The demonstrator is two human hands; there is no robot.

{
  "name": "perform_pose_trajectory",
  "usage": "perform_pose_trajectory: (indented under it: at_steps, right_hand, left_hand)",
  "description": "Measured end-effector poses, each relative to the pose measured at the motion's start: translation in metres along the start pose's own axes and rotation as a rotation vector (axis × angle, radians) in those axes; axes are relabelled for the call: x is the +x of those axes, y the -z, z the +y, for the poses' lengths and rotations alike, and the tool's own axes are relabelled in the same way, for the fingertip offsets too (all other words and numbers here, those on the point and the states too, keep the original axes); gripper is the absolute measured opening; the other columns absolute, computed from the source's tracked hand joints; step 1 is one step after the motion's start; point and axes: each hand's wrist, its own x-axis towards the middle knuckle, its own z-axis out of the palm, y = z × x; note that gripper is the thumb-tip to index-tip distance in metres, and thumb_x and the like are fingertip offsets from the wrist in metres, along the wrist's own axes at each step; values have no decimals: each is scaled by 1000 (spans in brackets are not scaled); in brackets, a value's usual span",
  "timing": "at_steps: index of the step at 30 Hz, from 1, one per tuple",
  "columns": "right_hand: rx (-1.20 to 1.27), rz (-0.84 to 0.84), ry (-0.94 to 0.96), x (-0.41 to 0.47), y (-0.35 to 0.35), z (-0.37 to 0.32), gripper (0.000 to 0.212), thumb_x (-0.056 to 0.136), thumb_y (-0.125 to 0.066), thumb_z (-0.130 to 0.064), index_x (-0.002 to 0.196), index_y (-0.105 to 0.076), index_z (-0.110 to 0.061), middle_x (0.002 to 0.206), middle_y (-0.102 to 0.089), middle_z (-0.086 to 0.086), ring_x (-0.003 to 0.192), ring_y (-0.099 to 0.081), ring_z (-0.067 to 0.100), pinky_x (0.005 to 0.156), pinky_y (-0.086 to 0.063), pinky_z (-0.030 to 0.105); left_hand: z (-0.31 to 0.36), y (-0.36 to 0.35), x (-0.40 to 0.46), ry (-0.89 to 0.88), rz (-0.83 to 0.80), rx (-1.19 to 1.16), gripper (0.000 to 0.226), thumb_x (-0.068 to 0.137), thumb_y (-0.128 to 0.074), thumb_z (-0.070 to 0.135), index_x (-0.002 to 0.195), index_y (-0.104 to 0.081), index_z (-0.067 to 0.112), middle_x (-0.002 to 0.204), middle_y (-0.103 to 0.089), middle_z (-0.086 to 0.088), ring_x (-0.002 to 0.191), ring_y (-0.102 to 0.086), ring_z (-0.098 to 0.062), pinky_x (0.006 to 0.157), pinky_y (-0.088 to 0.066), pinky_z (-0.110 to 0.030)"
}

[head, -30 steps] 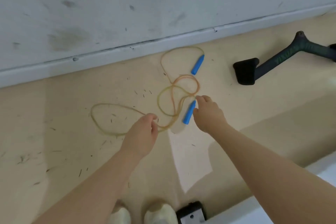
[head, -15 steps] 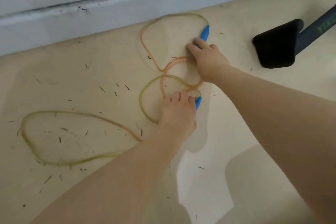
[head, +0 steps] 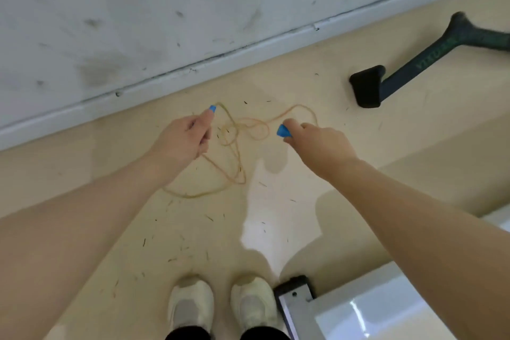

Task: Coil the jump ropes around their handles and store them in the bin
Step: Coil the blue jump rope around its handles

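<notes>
The fingers [head: 202, 121] of the left hand [head: 179, 138] are curled round one blue handle [head: 212, 108], only its tip showing past the thumb. The fingers [head: 296, 130] of the right hand [head: 317, 143] curl round the second blue handle [head: 283, 130], whose end pokes out toward the left. Both hands are held out over the floor [head: 276, 215], apart from each other.

Between the handles the yellowish jump rope [head: 234, 152] runs from each handle down onto the floor, where it lies in several overlapping loops, some crossing near the middle.

Likely trouble: those crossed loops could tighten into a knot if the handles are drawn apart or lifted quickly, and a tangled cord would not coil neatly. The trailing loop lies ahead of the person's pale shoes [head: 220, 306], so a step forward could pin it.

No bin can be identified with certainty; a white object [head: 386, 309] sits at the lower right.

Writing: a dark green bar [head: 430, 61] of some equipment near the wall [head: 165, 8] carries lettering, too blurred to read reliably.
</notes>
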Motion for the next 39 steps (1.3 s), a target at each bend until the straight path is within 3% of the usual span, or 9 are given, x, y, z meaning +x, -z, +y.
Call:
perform_pose_trajectory:
  at_steps: [6,11,18,22,25,28,30,34,39]
  right_hand:
    - [351,123,42,-69,181,-52,34,95,-39,-12,128,-40,-14,119,-50,8,89,-55,28,71,-45,37]
    - [181,45,380,-156,316,-105,46,100,-34,-30,144,-24,-36,124,-53,4,103,-57,30,75,-42,35]
    - [40,-164,669,-304,429,-183,45,86,-40,4,126,-52,-13,115,-51,9,100,-53,27,74,-37,32]
    - [195,-113,777,-370,452,-221,18,87,-60,-18,102,-64,-9,88,-59,-2,80,-49,16,72,-38,28]
    - [314,-44,742,-419,445,-237,18,77,-72,-29,80,-63,-14,71,-58,-6,66,-48,11,62,-39,25]
    - [723,64,689,-469,428,-240,35,73,-78,-22,63,-45,-23,55,-44,-10,49,-38,5,51,-33,17]
    - [889,58,679,-505,413,-241,33,76,-75,-14,66,-44,-22,58,-45,-3,52,-38,8,53,-35,18]
    - [927,77,692,-588,386,-252,20,80,-70,-13,70,-53,-19,69,-56,11,63,-50,16,62,-44,24]
    - [997,126,662,-677,356,-243,16,83,-66,-7,71,-58,-14,66,-63,6,52,-56,10,55,-46,16]
  left_hand:
    - [125,90,-129,20,3,-210,37,100,-33,40,79,-49,15,52,-31,1,40,-24,-13,42,-21,-22]
    - [222,136,-243,94,81,-281,44,98,-33,45,70,-44,12,51,-26,1,38,-21,-10,37,-20,-19]
    - [306,210,-408,37,242,-339,41,101,-28,39,75,-47,12,56,-39,-1,47,-34,-16,51,-30,-27]
    - [321,217,-510,-21,-13,-174,36,100,-33,39,86,-54,13,80,-64,6,79,-62,-12,81,-47,-26]
    - [316,208,-575,46,-80,-323,28,99,-37,32,101,-55,11,93,-69,3,77,-71,-20,68,-55,-23]
    - [302,185,-633,11,-135,-240,26,98,-40,30,117,-54,20,101,-71,-4,79,-70,-23,65,-54,-23]
    - [289,163,-667,-59,-75,-316,26,102,-33,22,116,-55,20,93,-71,-4,72,-65,-18,66,-52,-25]
    - [261,113,-737,-238,46,-476,29,103,-29,21,114,-56,21,102,-64,0,94,-64,-18,86,-54,-35]
    - [255,65,-810,-227,235,-658,31,102,-30,31,97,-54,14,85,-58,0,62,-58,-8,57,-49,-24]
